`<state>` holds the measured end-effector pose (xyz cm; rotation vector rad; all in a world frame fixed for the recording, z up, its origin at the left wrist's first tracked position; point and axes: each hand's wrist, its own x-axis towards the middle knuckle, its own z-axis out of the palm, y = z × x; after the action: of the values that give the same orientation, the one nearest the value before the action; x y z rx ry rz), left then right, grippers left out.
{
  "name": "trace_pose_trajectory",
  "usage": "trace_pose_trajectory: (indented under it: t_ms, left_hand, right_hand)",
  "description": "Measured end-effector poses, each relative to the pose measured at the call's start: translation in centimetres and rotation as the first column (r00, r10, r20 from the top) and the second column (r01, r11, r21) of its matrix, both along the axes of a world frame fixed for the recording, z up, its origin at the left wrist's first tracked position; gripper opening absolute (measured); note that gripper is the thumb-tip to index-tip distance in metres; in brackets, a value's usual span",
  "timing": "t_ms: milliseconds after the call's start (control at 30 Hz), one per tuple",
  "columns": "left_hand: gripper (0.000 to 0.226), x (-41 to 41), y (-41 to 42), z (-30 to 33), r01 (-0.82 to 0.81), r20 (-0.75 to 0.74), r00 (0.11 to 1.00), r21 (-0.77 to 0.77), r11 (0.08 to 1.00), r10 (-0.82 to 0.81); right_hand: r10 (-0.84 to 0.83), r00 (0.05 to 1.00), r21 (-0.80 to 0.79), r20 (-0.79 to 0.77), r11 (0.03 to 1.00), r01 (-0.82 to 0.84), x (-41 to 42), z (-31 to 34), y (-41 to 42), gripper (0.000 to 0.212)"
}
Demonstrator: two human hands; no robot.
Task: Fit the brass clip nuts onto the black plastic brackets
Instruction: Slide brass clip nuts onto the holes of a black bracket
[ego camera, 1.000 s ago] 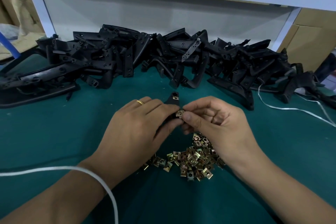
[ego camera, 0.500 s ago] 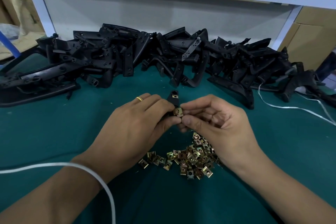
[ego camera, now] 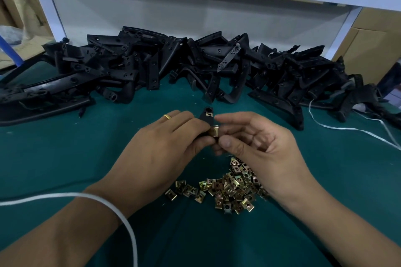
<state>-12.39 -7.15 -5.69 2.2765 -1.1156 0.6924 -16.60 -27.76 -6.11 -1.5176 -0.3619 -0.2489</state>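
Two bare hands meet over a green work surface (ego camera: 65,158), forearms reaching in from the lower corners; the left hand (ego camera: 160,149), palm down with a gold ring (ego camera: 167,117) on one finger, curls its fingers round a small black plastic bracket (ego camera: 207,116) whose upper end, showing a hole, pokes out beyond the knuckles; the right hand (ego camera: 260,149), turned partly palm-up with its outer fingers loosely bent, pinches a brass clip nut (ego camera: 214,132) between thumb and forefinger, pressed against the bracket's lower edge just beside the left fingertips; whether the nut is fully seated on the bracket cannot be told. Below the right wrist and toward the person, a loose heap of brass clip nuts (ego camera: 230,188) lies scattered on the cloth, partly hidden by that hand. Beyond both hands, a long pile of black plastic brackets (ego camera: 195,67) runs from side to side; a white cord (ego camera: 121,214) loops over the left forearm; another pale strap (ego camera: 347,129) trails off to the right of the right hand.
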Motion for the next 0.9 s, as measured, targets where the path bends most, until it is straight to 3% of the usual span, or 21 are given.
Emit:
trace_pose_trajectory:
  t_ms: [500, 733, 900]
  left_hand:
    - [0.028, 0.11, 0.24, -0.65, 0.077, -0.099, 0.992, -0.028, 0.997, -0.079]
    - [0.031, 0.13, 0.02, -0.9, 0.071, -0.166, 0.982, -0.085, 0.994, -0.085]
    - [0.038, -0.07, -0.26, -0.85, 0.041, -0.129, 0.99, -0.051, 0.998, -0.047]
  right_hand:
    - [-0.122, 0.989, -0.175, 0.086, 0.975, 0.135, -0.23, -0.42, 0.12, 0.02]
    - [-0.077, 0.996, -0.127, 0.046, 0.988, 0.082, -0.26, -0.51, 0.04, 0.021]
    - [-0.135, 0.989, -0.153, 0.053, 0.978, 0.141, -0.37, -0.44, 0.63, 0.024]
